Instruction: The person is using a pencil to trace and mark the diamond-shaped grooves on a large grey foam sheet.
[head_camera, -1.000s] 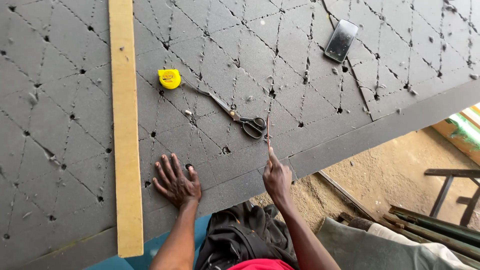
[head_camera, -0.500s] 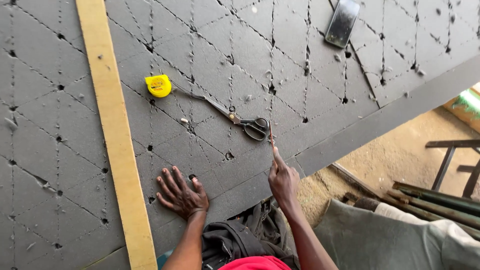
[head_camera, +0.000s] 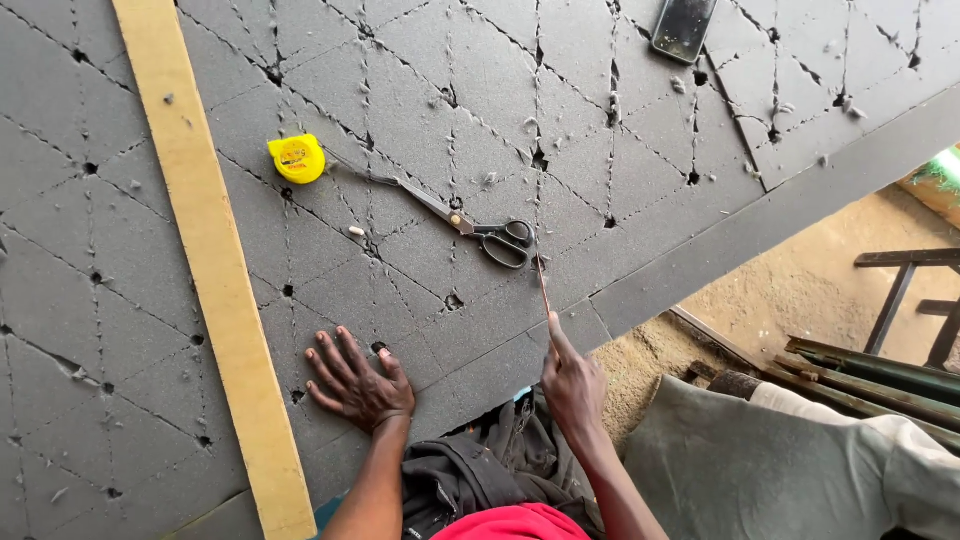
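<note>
While the left hand (head_camera: 358, 383) lies flat on the grey foam sheet (head_camera: 560, 120), fingers spread, the right hand (head_camera: 573, 383) pinches a thin blade (head_camera: 543, 288), tip on the foam near its edge. Scissors (head_camera: 470, 225) lie just beyond the tip, a yellow tape measure (head_camera: 297, 159) further left beside a wooden strip (head_camera: 205, 250).

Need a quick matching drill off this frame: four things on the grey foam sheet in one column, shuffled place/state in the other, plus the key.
Things:
1. tape measure
2. scissors
3. wooden strip
4. phone

Places/states:
A. dark, flat, at the frame's top edge
B. long, pale yellow, left of the left hand
C. small, round, yellow, by the scissor tips
D. shut, black handles just above the thin blade in the right hand

Pairs: 1-C, 2-D, 3-B, 4-A
</note>
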